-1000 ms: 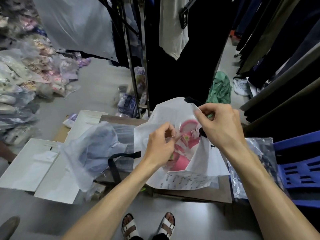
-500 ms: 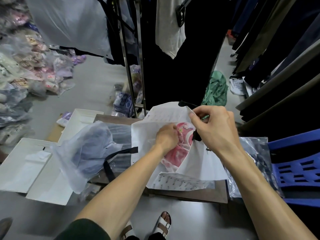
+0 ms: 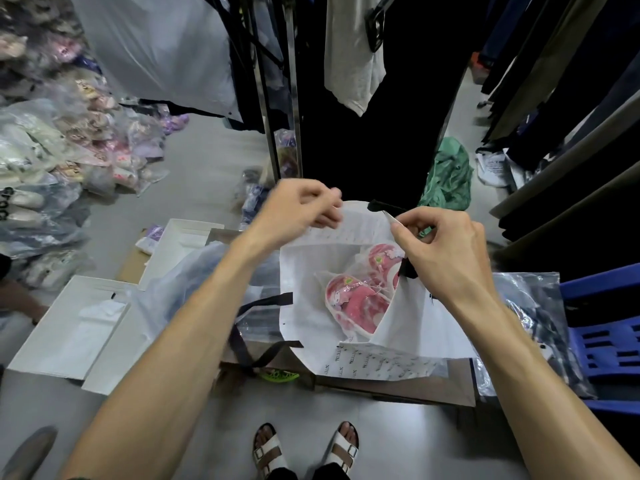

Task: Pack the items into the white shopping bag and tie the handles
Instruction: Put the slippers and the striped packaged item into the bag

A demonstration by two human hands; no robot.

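Left hand (image 3: 294, 209) risen to bag rim, white shopping bag (image 3: 346, 306) spread wider, right hand (image 3: 446, 258) still pinching

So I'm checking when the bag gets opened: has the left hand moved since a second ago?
Yes. The left hand has lifted off the pink item and gone up to the white bag's far top edge, which it now pinches.

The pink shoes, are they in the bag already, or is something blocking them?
Nothing visible blocks them. The pink shoes already lie inside the white shopping bag, whose mouth the left hand and right hand hold open.
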